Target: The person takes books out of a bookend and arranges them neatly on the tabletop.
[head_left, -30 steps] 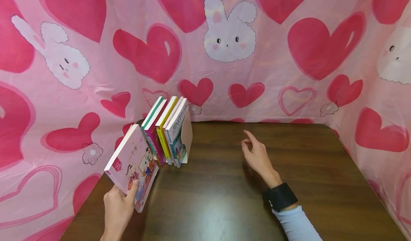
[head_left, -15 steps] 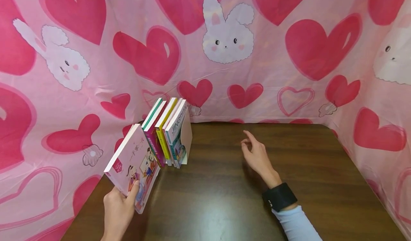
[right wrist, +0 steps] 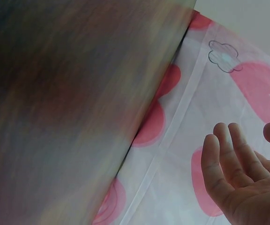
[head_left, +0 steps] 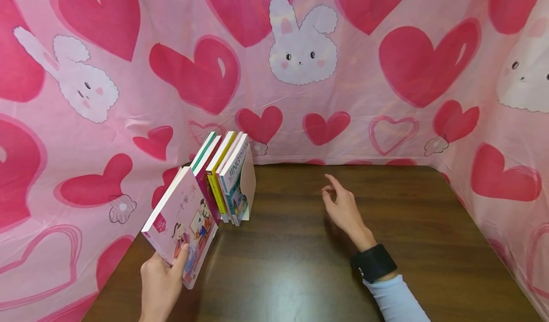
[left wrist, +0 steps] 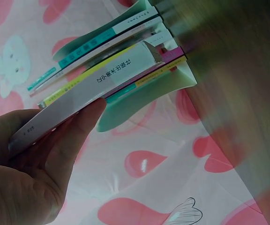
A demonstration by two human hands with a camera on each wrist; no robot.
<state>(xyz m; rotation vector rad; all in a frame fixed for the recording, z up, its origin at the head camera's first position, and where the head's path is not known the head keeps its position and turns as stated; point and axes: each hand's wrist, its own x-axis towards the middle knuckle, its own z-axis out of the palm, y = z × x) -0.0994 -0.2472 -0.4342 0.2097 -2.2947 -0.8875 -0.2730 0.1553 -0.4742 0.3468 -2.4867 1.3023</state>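
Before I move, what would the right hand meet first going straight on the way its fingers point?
Probably the pink heart-patterned cloth beyond the table: the right hand points that way, with no object visible between. Depth is hard to judge, though.

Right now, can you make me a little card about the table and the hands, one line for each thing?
Left hand: fingers hold the pink book
Pink book: picture of people on its cover
Right hand: over the table, holding nothing
Upright books: in a row, in a pale holder
Pink book touching upright books: can't tell
Wristband: black, on the right arm
Table: brown
Cloth behind: pink, with hearts and white rabbits
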